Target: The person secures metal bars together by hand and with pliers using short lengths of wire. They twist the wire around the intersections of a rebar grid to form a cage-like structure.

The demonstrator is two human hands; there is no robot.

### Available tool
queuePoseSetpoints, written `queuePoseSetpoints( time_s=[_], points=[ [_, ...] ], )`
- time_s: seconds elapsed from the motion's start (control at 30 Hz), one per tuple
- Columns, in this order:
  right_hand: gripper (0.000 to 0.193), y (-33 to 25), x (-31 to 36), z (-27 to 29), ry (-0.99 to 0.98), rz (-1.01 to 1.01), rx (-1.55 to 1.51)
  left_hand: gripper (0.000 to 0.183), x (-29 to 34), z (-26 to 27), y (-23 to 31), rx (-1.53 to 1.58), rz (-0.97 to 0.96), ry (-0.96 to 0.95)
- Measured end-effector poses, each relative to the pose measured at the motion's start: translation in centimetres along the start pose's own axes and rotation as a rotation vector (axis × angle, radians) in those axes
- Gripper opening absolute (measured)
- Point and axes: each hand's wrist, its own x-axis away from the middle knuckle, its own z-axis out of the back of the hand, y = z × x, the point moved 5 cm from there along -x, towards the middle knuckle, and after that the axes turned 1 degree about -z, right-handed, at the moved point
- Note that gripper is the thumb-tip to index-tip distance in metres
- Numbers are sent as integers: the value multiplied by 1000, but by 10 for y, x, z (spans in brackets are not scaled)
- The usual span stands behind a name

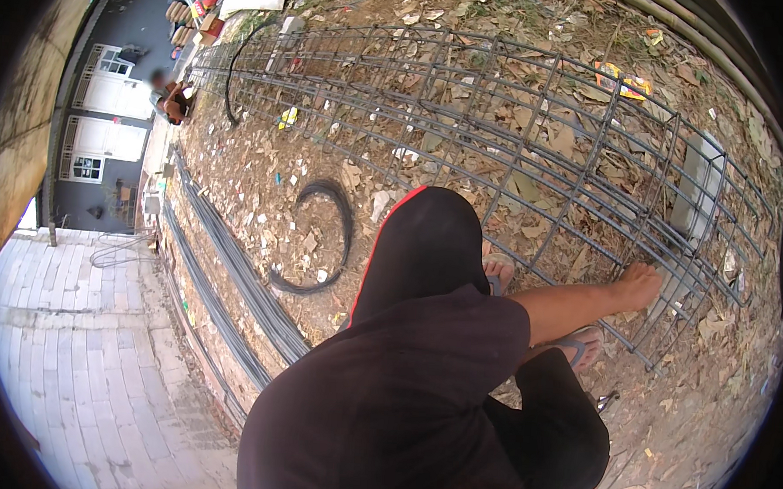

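My left hand [639, 286] reaches past my knees to the right, its fingers closed at the near side of a long rebar cage [577, 193]. They appear to wrap a bar there, though the exact grip is partly hidden. Square stirrups cross the long ribbed bars of the cage, which stretches from the right side toward the far left. My right hand is out of sight. Beside my sandalled foot [586, 347], a small shiny metal object [607, 400] shows past my knee; its kind is unclear.
A coil of dark wire [348, 234] lies left of my knee. Bundles of long steel bars [241, 282] run along a pale block wall [72, 362]. Beneath the cage's right end sits a grey block [698, 184]. Another person [171, 99] crouches at the far left.
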Motion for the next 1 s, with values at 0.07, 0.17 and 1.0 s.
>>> queuePoseSetpoints(
  time_s=[0.07,0.17,1.0],
  points=[
    [28,-1,0,4,11,12,7,18,11,16,13,-174,-85,130],
    [29,-8,3,12,28,34,20,20,33,50,26,95,-177,294],
    [43,-220,-134,-81,82,659,652,52,144,122,-192,1410,1148,1179]
  ],
)
